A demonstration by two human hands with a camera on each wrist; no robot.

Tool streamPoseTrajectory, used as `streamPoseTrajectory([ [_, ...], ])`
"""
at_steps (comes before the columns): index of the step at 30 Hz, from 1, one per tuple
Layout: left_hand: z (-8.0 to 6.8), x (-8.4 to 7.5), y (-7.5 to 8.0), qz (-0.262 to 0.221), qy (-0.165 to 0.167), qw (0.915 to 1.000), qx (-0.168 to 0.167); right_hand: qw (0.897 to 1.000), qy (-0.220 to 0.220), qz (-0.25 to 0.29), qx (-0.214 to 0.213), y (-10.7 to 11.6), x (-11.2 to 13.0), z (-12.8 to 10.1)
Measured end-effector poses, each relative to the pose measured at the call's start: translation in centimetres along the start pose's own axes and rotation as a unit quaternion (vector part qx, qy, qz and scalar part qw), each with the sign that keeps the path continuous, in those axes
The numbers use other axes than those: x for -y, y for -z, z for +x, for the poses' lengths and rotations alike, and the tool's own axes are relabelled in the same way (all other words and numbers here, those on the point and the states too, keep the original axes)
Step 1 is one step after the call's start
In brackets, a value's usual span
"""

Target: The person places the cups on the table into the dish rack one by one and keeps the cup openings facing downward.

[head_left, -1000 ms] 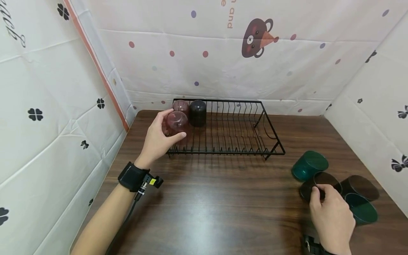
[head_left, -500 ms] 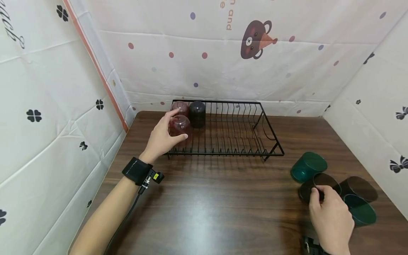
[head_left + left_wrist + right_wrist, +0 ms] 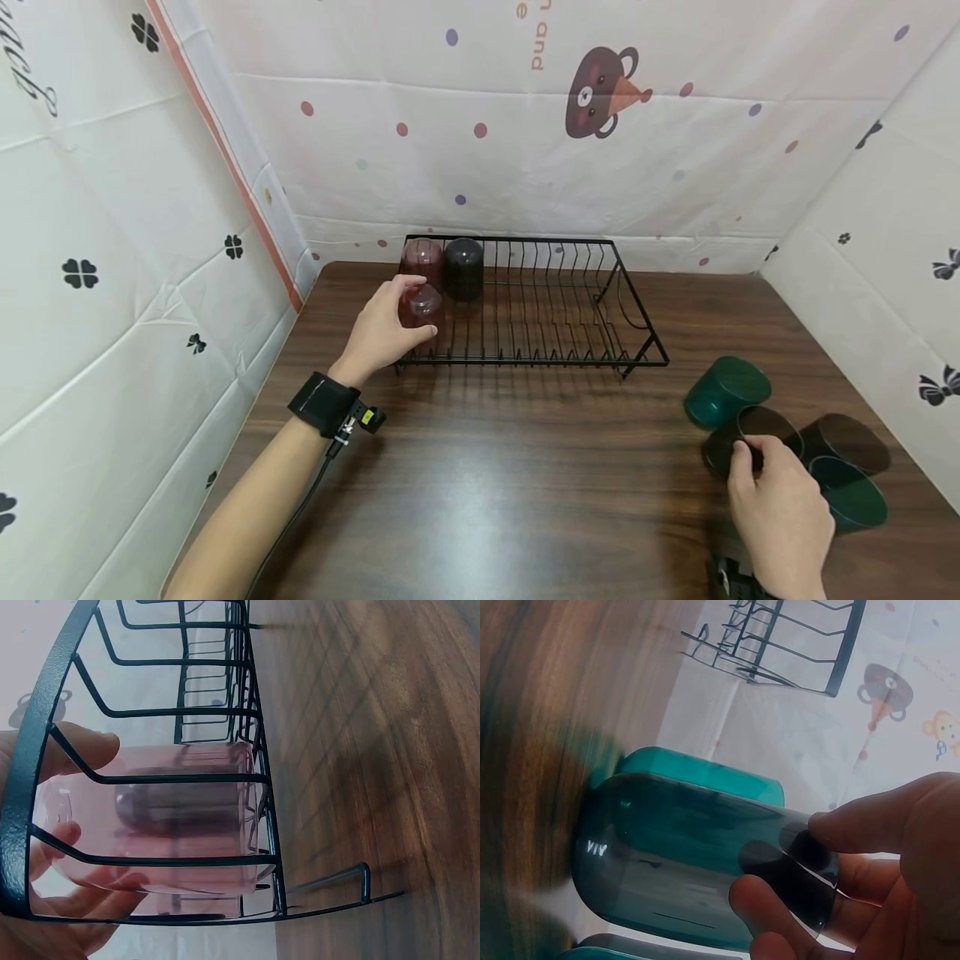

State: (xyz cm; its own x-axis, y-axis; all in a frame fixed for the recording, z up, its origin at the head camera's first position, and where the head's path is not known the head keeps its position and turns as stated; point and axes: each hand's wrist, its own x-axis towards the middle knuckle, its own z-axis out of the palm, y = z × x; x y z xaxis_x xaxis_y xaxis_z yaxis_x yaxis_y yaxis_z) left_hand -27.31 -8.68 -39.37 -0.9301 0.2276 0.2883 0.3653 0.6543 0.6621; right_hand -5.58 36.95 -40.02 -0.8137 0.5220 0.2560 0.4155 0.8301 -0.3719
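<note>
My left hand (image 3: 390,321) grips an upturned pink translucent cup (image 3: 424,307) low in the front left corner of the black wire dish rack (image 3: 600,354). The left wrist view shows that pink cup (image 3: 180,817) behind the rack's wires (image 3: 259,780), fingers (image 3: 82,750) curled round it. Behind it stand another pink cup (image 3: 422,258) and a dark cup (image 3: 464,267), both upturned. My right hand (image 3: 780,508) pinches the rim of a dark translucent cup (image 3: 738,437) lying on the table. The right wrist view shows this cup (image 3: 697,862) between thumb and fingers (image 3: 795,907).
A green cup (image 3: 726,390) lies on its side beside the held dark one, with a brown cup (image 3: 847,442) and another green cup (image 3: 851,492) at the right. The wooden table (image 3: 510,475) is walled by patterned white sheets on three sides.
My left hand has lowered the pink cup down into the rack's front left corner. The right hand has stayed on the dark cup.
</note>
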Motion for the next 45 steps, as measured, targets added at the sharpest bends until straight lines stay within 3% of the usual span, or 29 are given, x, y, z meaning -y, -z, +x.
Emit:
streamPoseTrajectory([
  [11,-0.1,-0.5,0.0,-0.003,0.000,1.0000,-0.009,1.000,0.007,-0.003,-0.007,0.0,0.1,-0.1],
  [18,-0.7,-1.5,0.4,-0.031,-0.033,0.9973,-0.058,1.000,0.007,-0.004,-0.004,0.0,0.3,-0.2],
  [25,-2.1,-2.9,1.0,-0.044,-0.075,0.9928,-0.083,1.000,0.006,-0.003,0.008,0.1,0.5,-0.4],
  [33,-3.8,-3.7,0.8,-0.045,-0.130,0.9847,-0.106,0.999,0.031,0.005,-0.010,-0.2,1.0,-1.0],
  [45,-7.2,-5.0,-0.3,-0.086,-0.168,0.9770,-0.100,0.996,0.079,0.025,-0.020,-1.1,2.8,-2.2],
])
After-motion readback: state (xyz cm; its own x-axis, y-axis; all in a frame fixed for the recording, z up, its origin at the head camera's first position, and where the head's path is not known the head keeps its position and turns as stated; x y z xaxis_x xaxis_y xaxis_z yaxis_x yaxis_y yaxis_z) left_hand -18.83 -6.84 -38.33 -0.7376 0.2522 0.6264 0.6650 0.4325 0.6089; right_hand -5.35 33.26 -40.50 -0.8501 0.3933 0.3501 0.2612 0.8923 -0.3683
